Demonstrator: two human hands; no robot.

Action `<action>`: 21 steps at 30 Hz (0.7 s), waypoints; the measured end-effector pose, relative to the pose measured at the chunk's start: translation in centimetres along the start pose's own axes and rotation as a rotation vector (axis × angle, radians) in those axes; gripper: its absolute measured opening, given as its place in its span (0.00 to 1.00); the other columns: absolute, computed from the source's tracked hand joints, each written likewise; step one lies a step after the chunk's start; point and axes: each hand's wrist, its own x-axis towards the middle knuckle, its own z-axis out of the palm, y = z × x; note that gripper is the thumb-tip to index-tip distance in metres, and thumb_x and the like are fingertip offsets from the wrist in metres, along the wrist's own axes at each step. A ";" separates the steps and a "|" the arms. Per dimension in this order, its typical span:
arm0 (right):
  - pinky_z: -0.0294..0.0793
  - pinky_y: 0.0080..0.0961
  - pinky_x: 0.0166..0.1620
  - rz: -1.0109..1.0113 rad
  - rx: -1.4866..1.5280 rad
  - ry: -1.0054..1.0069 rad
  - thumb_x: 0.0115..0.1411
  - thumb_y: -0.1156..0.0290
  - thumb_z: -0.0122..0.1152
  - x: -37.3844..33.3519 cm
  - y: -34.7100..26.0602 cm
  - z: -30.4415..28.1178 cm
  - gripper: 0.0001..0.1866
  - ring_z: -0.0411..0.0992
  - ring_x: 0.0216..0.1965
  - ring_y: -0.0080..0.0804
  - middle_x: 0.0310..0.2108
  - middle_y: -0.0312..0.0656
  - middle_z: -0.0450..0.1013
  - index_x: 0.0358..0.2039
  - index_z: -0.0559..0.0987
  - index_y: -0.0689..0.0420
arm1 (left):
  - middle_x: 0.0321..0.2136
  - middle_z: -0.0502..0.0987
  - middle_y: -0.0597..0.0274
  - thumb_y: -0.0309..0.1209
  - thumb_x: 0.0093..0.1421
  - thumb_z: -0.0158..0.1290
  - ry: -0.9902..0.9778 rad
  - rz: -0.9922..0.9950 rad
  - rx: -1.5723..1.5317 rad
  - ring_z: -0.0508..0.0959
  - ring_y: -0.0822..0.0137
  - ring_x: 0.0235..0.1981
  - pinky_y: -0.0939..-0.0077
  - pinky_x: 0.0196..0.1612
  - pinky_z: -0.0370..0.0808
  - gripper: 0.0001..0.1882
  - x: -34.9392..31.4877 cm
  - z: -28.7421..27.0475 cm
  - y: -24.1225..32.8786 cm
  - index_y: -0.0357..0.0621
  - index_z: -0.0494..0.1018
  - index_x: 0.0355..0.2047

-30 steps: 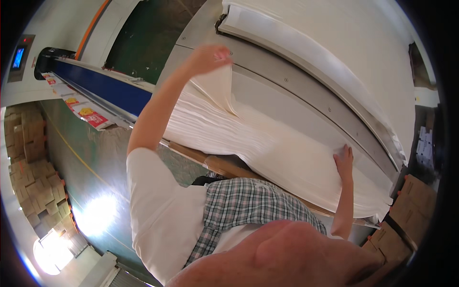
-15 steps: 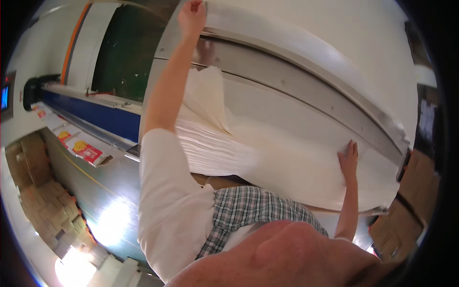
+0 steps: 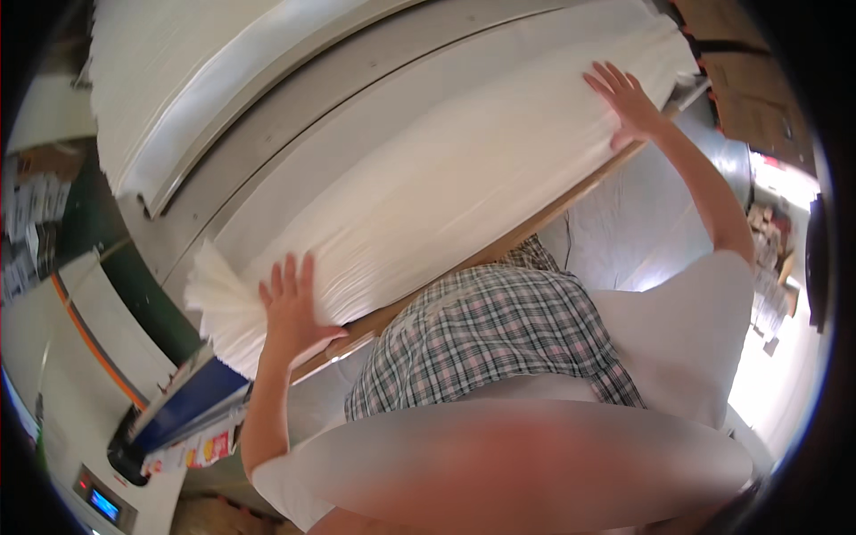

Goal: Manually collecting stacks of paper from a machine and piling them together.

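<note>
Paper everywhere here, basically one huge stack of white sheets lying flat on the desk, whose wooden front edge shows along the near side. The left hand is spread flat on the stack's near-left end, fingers fanned and palm down, so that grip is released and just pressing, not pinching anything. Right by it the corner of the pile splays out into a loose fan hanging past the desk edge, which I'd guess is why the palm sits there: it pins the sheets so the fanned end doesn't slide off.

The right hand is way over at the far-right end of the same stack, also open with fingers splayed on the top sheet, so no clenching there either. With both palms at opposite ends, well apart, it looks like the whole pile is being steadied or squared from both sides at once.

Behind the stack runs a grey metal rail, and beyond that a second, thicker block of white paper. The person leans right over the desk edge in a checked shirt. Down at the lower left there's a blue machine part and a small lit control panel, and brown cardboard boxes sit at the upper right.
</note>
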 end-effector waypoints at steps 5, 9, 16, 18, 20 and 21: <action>0.48 0.44 0.59 -0.081 -0.135 0.128 0.13 0.65 0.77 1.7 7.1 3.8 0.71 0.39 0.63 0.42 0.63 0.42 0.39 0.61 0.44 0.48 | 0.57 0.54 0.50 0.42 0.26 0.68 0.080 -0.201 0.024 0.53 0.50 0.59 0.43 0.57 0.47 0.60 0.9 1.5 0.8 0.50 0.46 0.59; 0.51 0.43 0.57 0.052 -0.157 0.217 0.25 0.58 0.75 4.4 16.1 3.6 0.61 0.44 0.62 0.41 0.61 0.42 0.45 0.60 0.49 0.47 | 0.52 0.61 0.54 0.34 0.28 0.66 0.186 -0.365 -0.010 0.59 0.56 0.55 0.47 0.56 0.51 0.53 1.5 1.6 1.2 0.48 0.51 0.56; 0.55 0.46 0.53 -0.122 0.232 0.248 0.44 0.35 0.51 20.4 27.4 5.6 0.40 0.57 0.55 0.45 0.49 0.48 0.63 0.51 0.65 0.50 | 0.47 0.67 0.54 0.34 0.32 0.63 0.353 -0.726 0.056 0.65 0.53 0.50 0.54 0.51 0.58 0.43 4.2 3.2 3.6 0.46 0.57 0.52; 0.59 0.42 0.51 -0.138 0.221 0.059 0.47 0.31 0.43 22.3 28.1 6.9 0.39 0.61 0.51 0.46 0.40 0.49 0.70 0.46 0.71 0.53 | 0.46 0.68 0.54 0.34 0.33 0.63 0.351 -0.831 0.024 0.66 0.52 0.49 0.55 0.50 0.61 0.41 4.7 3.5 4.5 0.46 0.58 0.51; 0.60 0.39 0.50 -0.195 0.316 -0.031 0.48 0.32 0.43 21.0 29.3 8.8 0.40 0.62 0.50 0.47 0.40 0.49 0.70 0.44 0.71 0.57 | 0.45 0.69 0.53 0.34 0.34 0.62 0.337 -0.926 -0.007 0.67 0.51 0.47 0.57 0.48 0.63 0.40 5.0 3.6 6.1 0.46 0.59 0.50; 0.61 0.37 0.50 -0.242 0.363 -0.037 0.48 0.33 0.44 19.4 30.4 9.5 0.40 0.61 0.51 0.47 0.43 0.50 0.68 0.45 0.70 0.59 | 0.43 0.70 0.52 0.32 0.35 0.61 0.337 -0.964 0.021 0.68 0.50 0.46 0.59 0.46 0.65 0.37 5.3 3.5 6.9 0.45 0.60 0.48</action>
